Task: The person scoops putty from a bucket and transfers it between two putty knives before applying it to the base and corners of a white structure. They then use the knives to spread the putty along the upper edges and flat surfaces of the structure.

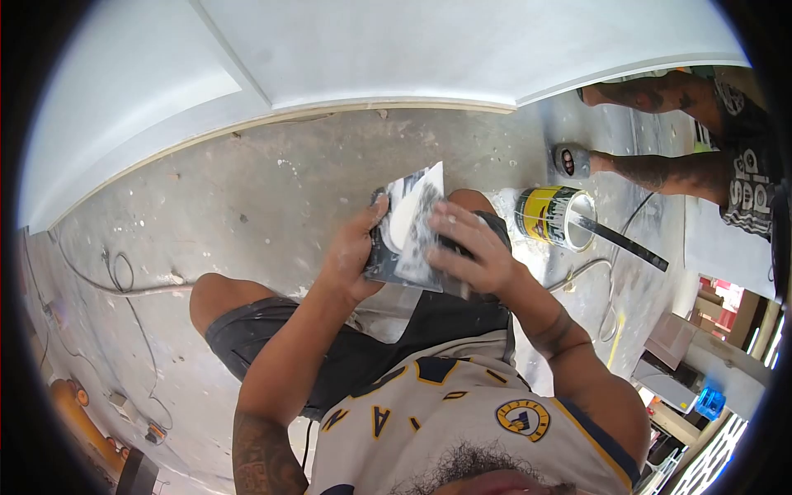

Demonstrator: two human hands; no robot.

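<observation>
My left hand (351, 247) is closed on the edge of a dark flat plate (384, 262), its thumb on top. White paste (404, 219) is smeared over the plate. A flat, paste-smeared spreader blade (422, 247) lies tilted across it, with my right hand (474, 252) gripping its right side. The right fingers are slightly blurred and hide part of the spreader. Both hands are above my lap, between my bent knees.
To my right stands a yellow-labelled bucket (540, 216) with a dark stick (623, 242) leaning out. Another person's legs (668, 169) are beyond it. A white panel (371, 49) rises ahead. Cables (124, 289) run over the stained concrete floor (272, 198); an orange cylinder (82, 421) lies at lower left.
</observation>
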